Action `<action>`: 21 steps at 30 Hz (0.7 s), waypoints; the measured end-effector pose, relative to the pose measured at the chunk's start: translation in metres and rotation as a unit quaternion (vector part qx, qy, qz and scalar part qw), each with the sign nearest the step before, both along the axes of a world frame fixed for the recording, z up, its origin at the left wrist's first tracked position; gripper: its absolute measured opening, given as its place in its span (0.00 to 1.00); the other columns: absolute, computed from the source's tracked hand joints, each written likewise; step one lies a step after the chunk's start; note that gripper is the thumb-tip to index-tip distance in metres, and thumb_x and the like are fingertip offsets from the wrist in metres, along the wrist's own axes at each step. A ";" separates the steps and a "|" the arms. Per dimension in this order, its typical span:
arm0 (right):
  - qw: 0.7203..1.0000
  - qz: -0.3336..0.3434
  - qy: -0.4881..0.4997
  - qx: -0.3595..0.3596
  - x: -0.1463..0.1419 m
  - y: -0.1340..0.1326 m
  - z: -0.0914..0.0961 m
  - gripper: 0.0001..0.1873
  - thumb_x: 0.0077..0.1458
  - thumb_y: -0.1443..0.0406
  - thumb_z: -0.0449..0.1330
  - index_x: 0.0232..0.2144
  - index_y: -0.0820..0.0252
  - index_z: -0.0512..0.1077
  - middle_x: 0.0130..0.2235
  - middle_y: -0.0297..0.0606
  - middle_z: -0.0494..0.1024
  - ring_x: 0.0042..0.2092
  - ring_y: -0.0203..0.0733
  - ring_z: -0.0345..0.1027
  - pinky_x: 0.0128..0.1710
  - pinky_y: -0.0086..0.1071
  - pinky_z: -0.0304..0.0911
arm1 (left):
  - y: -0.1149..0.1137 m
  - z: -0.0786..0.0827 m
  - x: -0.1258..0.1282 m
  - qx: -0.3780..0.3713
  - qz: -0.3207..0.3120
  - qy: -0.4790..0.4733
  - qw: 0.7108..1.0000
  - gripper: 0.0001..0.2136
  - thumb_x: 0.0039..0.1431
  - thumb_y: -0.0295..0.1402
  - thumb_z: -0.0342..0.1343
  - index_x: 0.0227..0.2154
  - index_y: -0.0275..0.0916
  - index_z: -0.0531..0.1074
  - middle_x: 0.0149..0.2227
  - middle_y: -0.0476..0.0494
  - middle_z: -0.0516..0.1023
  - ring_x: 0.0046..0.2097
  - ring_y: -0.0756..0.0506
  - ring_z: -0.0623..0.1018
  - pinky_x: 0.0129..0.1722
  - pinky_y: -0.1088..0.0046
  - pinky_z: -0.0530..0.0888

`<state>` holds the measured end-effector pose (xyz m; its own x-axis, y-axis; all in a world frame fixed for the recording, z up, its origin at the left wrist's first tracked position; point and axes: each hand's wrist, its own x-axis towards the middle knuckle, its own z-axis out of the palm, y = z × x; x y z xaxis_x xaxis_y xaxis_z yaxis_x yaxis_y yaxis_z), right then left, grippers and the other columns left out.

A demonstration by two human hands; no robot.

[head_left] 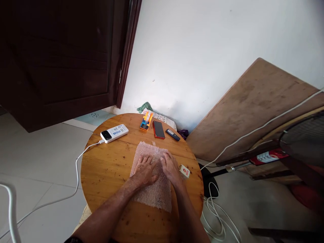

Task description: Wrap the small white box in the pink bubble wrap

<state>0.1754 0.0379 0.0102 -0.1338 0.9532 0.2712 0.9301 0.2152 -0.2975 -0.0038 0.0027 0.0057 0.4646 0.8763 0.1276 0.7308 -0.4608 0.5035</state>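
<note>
A sheet or pouch of clear bubble wrap (154,194) lies flat on the round wooden table (101,175) in front of me. My left hand (145,170) rests palm down on its middle, fingers stretched out and thumb apart. Along the right upper edge of the wrap lies my right hand (170,165), its fingers extended over the plastic. A small white box with a red mark (184,171) sits just right of that hand. A short strip of clear tape (153,143) shows at the wrap's top edge.
At the table's back are a white power bank (115,133) with a cable, an orange-and-blue tape dispenser (146,121), a red-edged phone (159,130) and a dark blue handheld device (173,134). A wooden board (243,108) leans on the wall; cables (215,216) lie on the floor.
</note>
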 end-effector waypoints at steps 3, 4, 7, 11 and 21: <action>0.999 -0.015 0.001 0.051 0.021 -0.019 0.026 0.21 0.61 0.59 0.50 0.53 0.56 0.69 0.61 0.46 0.67 0.62 0.54 0.59 0.60 0.51 0.56 | 0.001 0.001 -0.003 -0.002 -0.011 0.004 1.000 0.27 0.55 0.42 0.57 0.57 0.36 0.67 0.65 0.30 0.61 0.67 0.32 0.57 0.66 0.46 0.49; 0.998 -0.023 0.001 0.054 0.031 -0.027 0.032 0.21 0.60 0.58 0.51 0.54 0.55 0.68 0.61 0.45 0.66 0.62 0.53 0.59 0.60 0.50 0.56 | 0.001 0.001 -0.004 -0.002 -0.013 0.006 1.000 0.27 0.55 0.42 0.58 0.56 0.36 0.68 0.64 0.30 0.61 0.67 0.32 0.57 0.67 0.47 0.49; 0.997 -0.074 -0.015 0.014 0.064 -0.046 0.035 0.26 0.54 0.56 0.56 0.54 0.58 0.68 0.59 0.48 0.69 0.60 0.57 0.62 0.58 0.52 0.57 | 0.001 0.001 -0.006 0.004 -0.014 0.010 1.000 0.26 0.55 0.41 0.58 0.55 0.36 0.69 0.64 0.31 0.62 0.66 0.32 0.58 0.67 0.48 0.49; 0.995 -0.090 0.022 -0.037 0.087 -0.055 0.017 0.28 0.46 0.61 0.59 0.52 0.59 0.69 0.52 0.47 0.75 0.53 0.56 0.69 0.53 0.50 0.63 | 0.001 -0.002 -0.007 0.017 -0.020 0.015 1.000 0.26 0.54 0.41 0.58 0.55 0.37 0.69 0.64 0.32 0.62 0.66 0.31 0.58 0.66 0.47 0.50; 0.984 -0.020 0.177 -0.022 0.052 -0.064 0.050 0.26 0.48 0.61 0.59 0.52 0.55 0.71 0.47 0.40 0.79 0.46 0.47 0.74 0.47 0.40 0.69 | 0.004 0.030 -0.043 0.030 0.097 -0.060 0.993 0.21 0.58 0.27 0.51 0.55 0.40 0.69 0.57 0.38 0.73 0.59 0.40 0.71 0.62 0.58 0.65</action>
<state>0.2269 -0.0265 0.0598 0.0006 0.9675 0.2528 0.7737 0.1598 -0.6131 -0.0469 0.0068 0.0353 0.2655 0.9371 0.2267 0.7451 -0.3487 0.5686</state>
